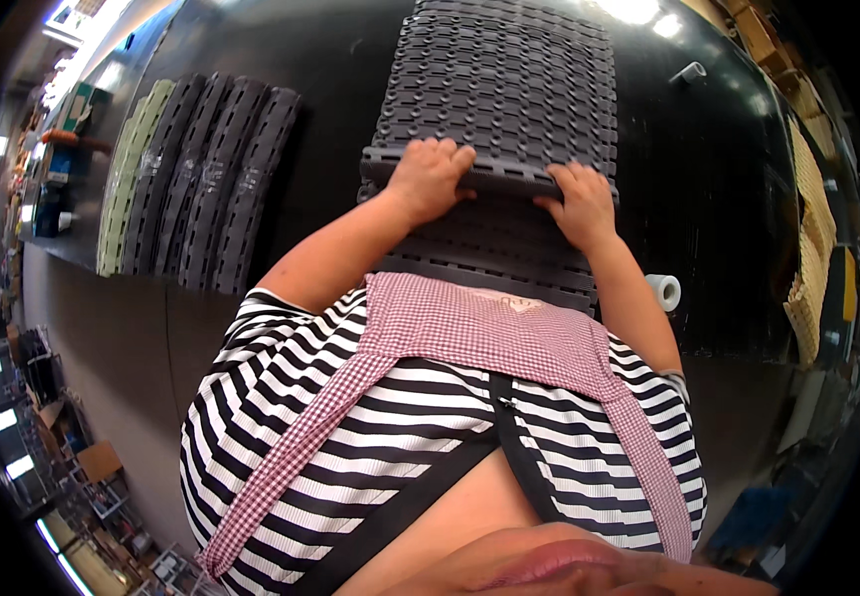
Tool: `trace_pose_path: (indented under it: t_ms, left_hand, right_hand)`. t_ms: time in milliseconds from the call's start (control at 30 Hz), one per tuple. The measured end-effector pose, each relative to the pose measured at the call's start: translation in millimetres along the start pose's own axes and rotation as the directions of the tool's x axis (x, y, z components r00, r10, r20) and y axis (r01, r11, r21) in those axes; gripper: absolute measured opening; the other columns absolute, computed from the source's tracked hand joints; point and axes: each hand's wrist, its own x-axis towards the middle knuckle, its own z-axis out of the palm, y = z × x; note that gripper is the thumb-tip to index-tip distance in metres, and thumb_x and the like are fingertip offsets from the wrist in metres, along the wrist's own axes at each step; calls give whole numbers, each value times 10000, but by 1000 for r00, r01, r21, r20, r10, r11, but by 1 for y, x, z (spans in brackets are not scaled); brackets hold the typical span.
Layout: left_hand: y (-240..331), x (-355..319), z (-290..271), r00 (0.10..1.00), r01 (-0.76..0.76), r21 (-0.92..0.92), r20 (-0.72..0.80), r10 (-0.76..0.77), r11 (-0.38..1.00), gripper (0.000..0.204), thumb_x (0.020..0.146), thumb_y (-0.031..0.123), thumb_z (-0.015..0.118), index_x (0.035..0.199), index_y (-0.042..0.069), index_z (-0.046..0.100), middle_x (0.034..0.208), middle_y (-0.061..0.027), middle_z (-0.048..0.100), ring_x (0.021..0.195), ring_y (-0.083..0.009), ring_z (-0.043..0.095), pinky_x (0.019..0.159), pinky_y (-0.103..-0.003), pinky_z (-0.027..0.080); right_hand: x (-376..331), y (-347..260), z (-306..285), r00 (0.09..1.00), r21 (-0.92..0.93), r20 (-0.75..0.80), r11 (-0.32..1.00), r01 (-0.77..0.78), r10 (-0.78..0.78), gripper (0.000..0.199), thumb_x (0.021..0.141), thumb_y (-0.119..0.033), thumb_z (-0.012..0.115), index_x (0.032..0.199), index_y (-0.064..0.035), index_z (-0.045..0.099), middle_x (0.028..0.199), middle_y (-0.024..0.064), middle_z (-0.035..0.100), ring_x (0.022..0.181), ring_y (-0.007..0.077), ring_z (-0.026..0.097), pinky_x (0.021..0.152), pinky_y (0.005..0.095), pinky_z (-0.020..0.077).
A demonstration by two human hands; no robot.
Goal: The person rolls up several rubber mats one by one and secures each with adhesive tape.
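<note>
A dark grey studded plastic mat [499, 89] stretches away from me across the black table. My left hand [430, 181] grips its raised near edge, with the fingers on top and the thumb at the near side. Further right, my right hand [583, 207] is closed on the same edge in a similar hold. Between my hands and my body lie more dark grey slotted strips [489, 276], partly in the shadow of the lifted edge. My chest hides their near end.
Wrapped bundles of dark grey slotted strips [186, 184] lie at the left, beside a pale green bundle [132, 184]. A white roll [664, 291] sits by my right forearm. Farther off lies a small white tube [690, 72]. Yellowish sheet material [809, 238] lines the right side of the black table [718, 209].
</note>
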Motion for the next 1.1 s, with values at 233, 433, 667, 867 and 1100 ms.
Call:
trace_pose_path:
  t_ms: [233, 433, 667, 867, 1100]
  left_hand:
    - [53, -86, -8, 984, 8, -136, 178, 17, 991, 719, 814, 465, 797, 1393, 111, 559, 1214, -125, 575, 1183, -316, 534, 997, -470, 384]
    - [14, -15, 3, 998, 1, -46, 69, 3, 999, 844, 872, 701, 632, 1498, 144, 528, 1506, -206, 451, 1468, -388, 333, 1212, -591, 173]
    - [-12, 78, 11, 943, -107, 15, -314, 107, 994, 192, 866, 216, 687, 1034, 124, 712, 1102, -77, 666, 1069, -293, 626, 935, -451, 461]
    - [39, 26, 26, 955, -117, -70, -282, 93, 991, 487, 837, 212, 755, 1298, 126, 624, 1295, -108, 603, 1225, -301, 577, 1037, -486, 426]
    - [-2, 90, 33, 993, -23, 57, 120, 16, 998, 794, 929, 340, 715, 1613, 184, 342, 1582, -96, 441, 1483, -299, 380, 1215, -564, 212]
  right_hand:
    - [-94, -53, -17, 978, 90, 186, 990, -110, 91, 573, 754, -325, 865, 1244, -93, 679, 1037, 99, 638, 1022, 310, 599, 912, 434, 435]
    - [-32, -12, -16, 997, 227, -71, 974, -27, 45, 641, 765, -345, 879, 1323, -121, 655, 1270, 134, 642, 1238, 351, 563, 1066, 445, 405]
    - [-25, -58, 15, 998, -111, -47, 993, 30, -36, 605, 859, -334, 783, 1407, -156, 600, 1503, 125, 530, 1423, 343, 449, 1178, 538, 295]
    - [38, -6, 28, 998, -98, 39, 994, -37, 41, 722, 873, -465, 754, 1500, -181, 534, 1571, 133, 483, 1472, 352, 402, 1219, 565, 252]
    - [82, 23, 22, 990, -20, -133, 999, -48, 45, 736, 805, -472, 824, 1410, -129, 584, 1379, 129, 608, 1275, 299, 568, 1135, 435, 364]
